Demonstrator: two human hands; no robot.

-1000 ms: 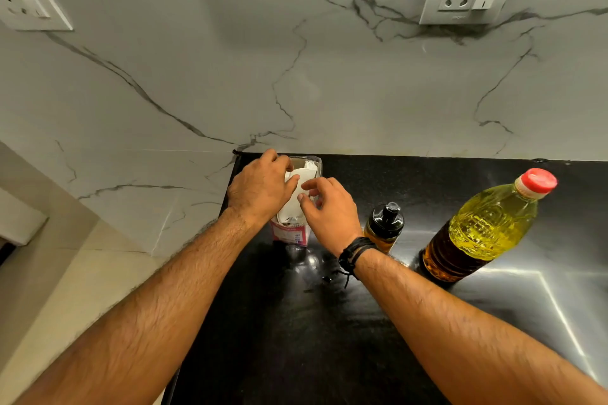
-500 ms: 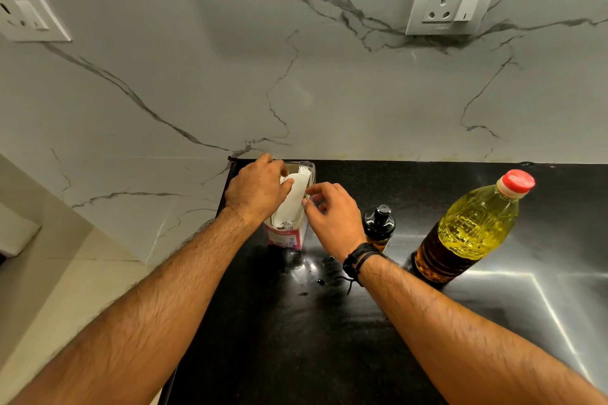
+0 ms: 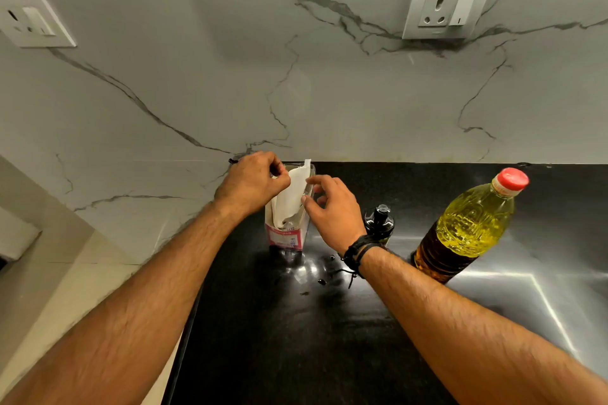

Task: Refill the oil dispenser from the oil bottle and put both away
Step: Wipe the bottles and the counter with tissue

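Black-capped oil dispenser [image 3: 379, 221], beside right hand [image 3: 334, 212]

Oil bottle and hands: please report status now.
Left hand pinching tissue at tissue box; right hand beside it. Oil bottle capped, dispenser untouched. Nothing blocking them.

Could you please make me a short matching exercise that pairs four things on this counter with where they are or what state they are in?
Things:
1. oil bottle
2. oil dispenser
3. tissue box
4. left hand

States:
A. black top, partly behind the right wrist
B. pinches a white tissue
C. red cap on, far right
D. stands open by the counter's left edge

Pairs: 1-C, 2-A, 3-D, 4-B
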